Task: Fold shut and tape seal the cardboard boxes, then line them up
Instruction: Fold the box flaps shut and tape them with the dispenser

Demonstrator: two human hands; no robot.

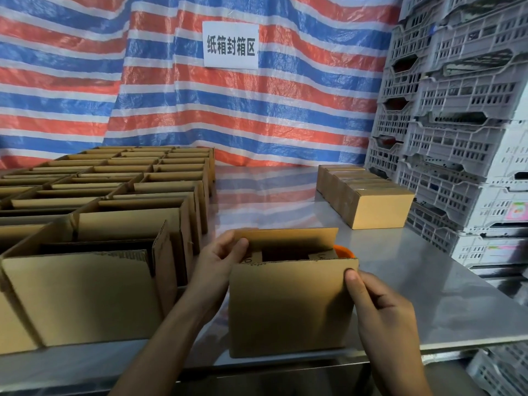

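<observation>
An open cardboard box [288, 307] stands at the near edge of the steel table [428, 281], its near and far long flaps upright. My left hand [220, 258] pinches the left end of the far flap, thumb on its inner face. My right hand [377, 307] holds the right side of the near flap, thumb pressed on the front near the top corner. Both short end flaps look folded down inside. An orange object [344, 250], partly hidden, peeks out behind the box's right side.
Several open boxes [114, 201] fill the table's left half in rows. A line of closed boxes [363, 192] sits at the back right. Stacked grey plastic crates [457, 124] rise on the right. A striped tarp with a white sign [231, 44] hangs behind.
</observation>
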